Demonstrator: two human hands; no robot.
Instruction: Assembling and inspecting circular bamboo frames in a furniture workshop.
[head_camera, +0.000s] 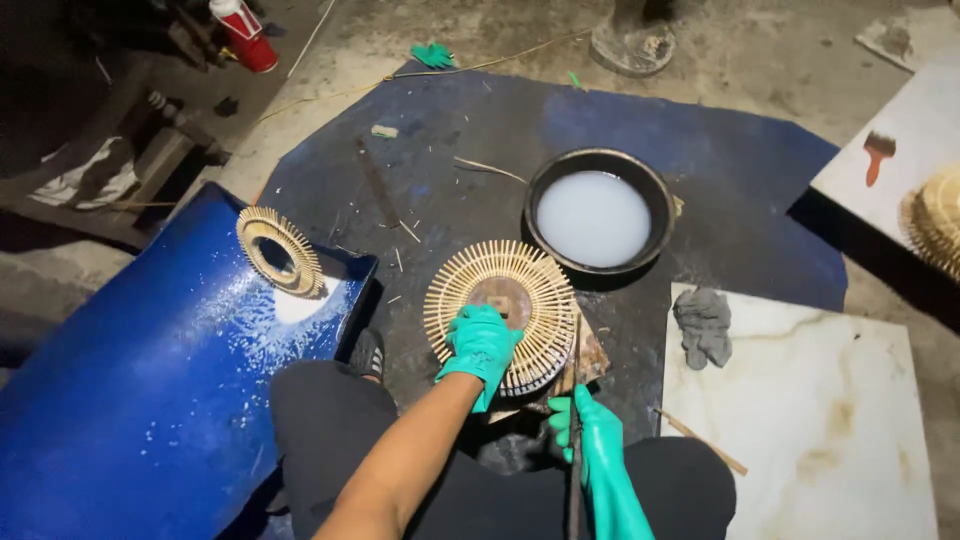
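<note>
Blue mat (700, 150): work surface on the floor. Black bowl (600, 215) of milky liquid: near the work. Round bamboo disc (505, 300): centre of mat, pinned flat by left hand (482, 340), fingers spread. Right hand (580, 420): closed around a thin stick (576, 350) touching the disc's edge.

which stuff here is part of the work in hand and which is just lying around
In use:
left hand in a green glove, pressing the round slatted bamboo disc
right hand, gloved, gripping a thin dark stick

Lying about:
black bowl of milky liquid
second bamboo ring
grey rag
red container
</note>
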